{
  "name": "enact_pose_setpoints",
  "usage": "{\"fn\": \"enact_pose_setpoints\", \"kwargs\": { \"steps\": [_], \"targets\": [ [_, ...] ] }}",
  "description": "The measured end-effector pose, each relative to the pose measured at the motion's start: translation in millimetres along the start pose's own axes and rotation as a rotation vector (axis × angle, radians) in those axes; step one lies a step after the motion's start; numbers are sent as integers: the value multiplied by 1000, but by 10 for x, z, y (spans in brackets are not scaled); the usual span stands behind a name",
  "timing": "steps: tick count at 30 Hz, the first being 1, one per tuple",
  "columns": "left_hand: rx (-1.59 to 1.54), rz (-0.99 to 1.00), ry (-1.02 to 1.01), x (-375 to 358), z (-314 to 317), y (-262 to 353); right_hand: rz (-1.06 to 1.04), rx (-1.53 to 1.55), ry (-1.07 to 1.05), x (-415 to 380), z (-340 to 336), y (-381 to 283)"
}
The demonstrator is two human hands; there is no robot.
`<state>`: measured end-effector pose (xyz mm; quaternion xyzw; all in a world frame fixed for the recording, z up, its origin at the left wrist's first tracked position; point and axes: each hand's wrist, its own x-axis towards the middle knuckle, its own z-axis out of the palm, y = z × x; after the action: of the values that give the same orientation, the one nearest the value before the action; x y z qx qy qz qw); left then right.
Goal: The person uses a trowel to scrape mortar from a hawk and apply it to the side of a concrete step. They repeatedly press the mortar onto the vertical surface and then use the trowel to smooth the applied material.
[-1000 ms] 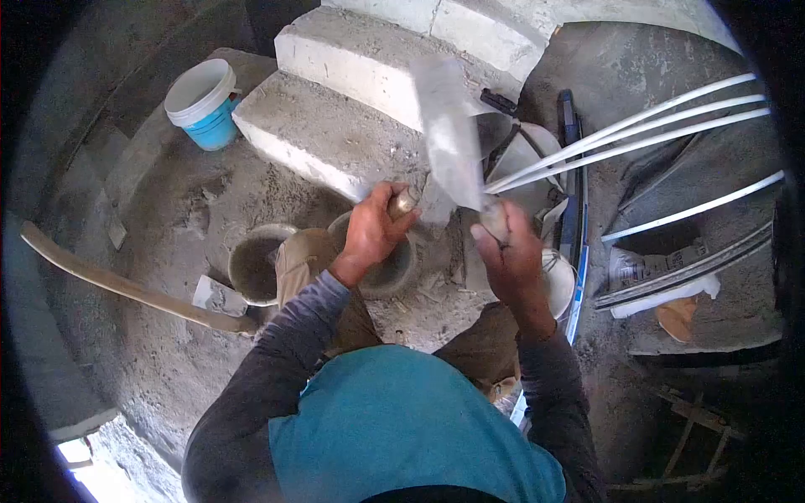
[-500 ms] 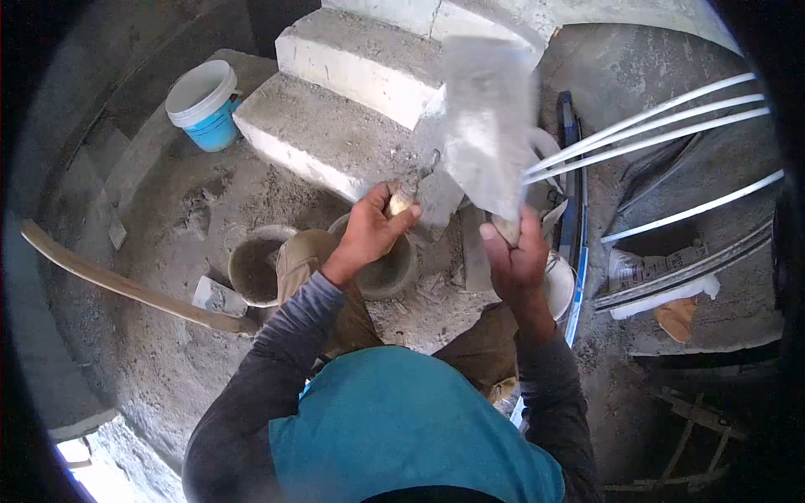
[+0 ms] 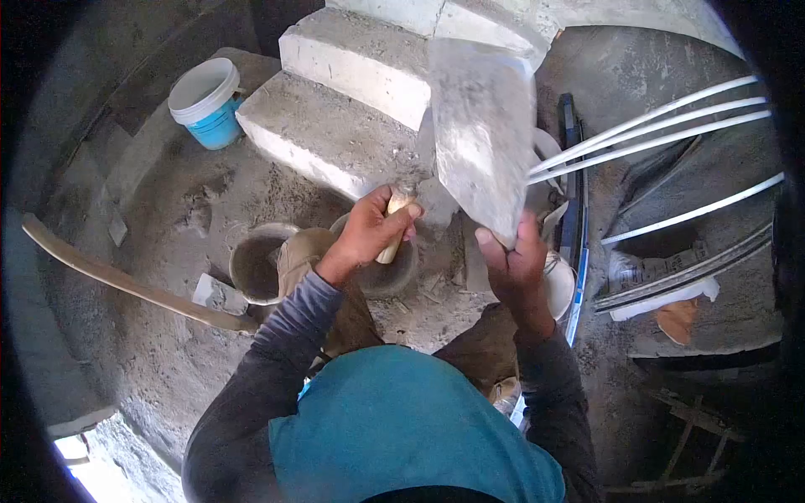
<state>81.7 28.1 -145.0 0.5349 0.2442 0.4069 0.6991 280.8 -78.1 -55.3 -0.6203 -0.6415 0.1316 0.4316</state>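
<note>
My left hand (image 3: 369, 226) is closed around the light wooden handle (image 3: 391, 239) of a tool whose far end is hard to make out. To the right, my right hand (image 3: 517, 264) grips the lower end of a broad, flat grey blade (image 3: 484, 126), which points up and away from me. Its handle is mostly hidden by the fingers. Behind my left hand stands a dark round bucket (image 3: 394, 272), and a second dark bucket (image 3: 256, 264) is beside my knee.
White-edged concrete steps (image 3: 352, 71) rise ahead. A blue and white bucket (image 3: 214, 121) stands left of them. A curved wooden strip (image 3: 126, 289) lies at left. White pipes (image 3: 662, 121), a long level (image 3: 572, 184) and a white bucket (image 3: 558, 289) are at right.
The flat blade has turned to show more of its face and shifted slightly left at its lower part. More of the wooden handle shows below my left hand.
</note>
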Motion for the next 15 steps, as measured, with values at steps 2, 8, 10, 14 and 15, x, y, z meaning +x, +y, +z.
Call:
{"fn": "enact_pose_setpoints", "kwargs": {
  "steps": [2, 8, 10, 14, 15],
  "targets": [
    [3, -22, 2, -6, 4, 49, -155, -64, 23, -3, 5, 87],
    [189, 84, 49, -43, 63, 186, -66, -307, -186, 123, 1, 18],
    [543, 162, 129, -82, 45, 189, -77, -246, -170, 79, 22, -16],
    [584, 110, 158, -68, 34, 182, -84, -168, -67, 67, 68, 41],
    [536, 148, 165, -68, 43, 174, -113, -198, -90, 67, 71, 72]
  ]
}}
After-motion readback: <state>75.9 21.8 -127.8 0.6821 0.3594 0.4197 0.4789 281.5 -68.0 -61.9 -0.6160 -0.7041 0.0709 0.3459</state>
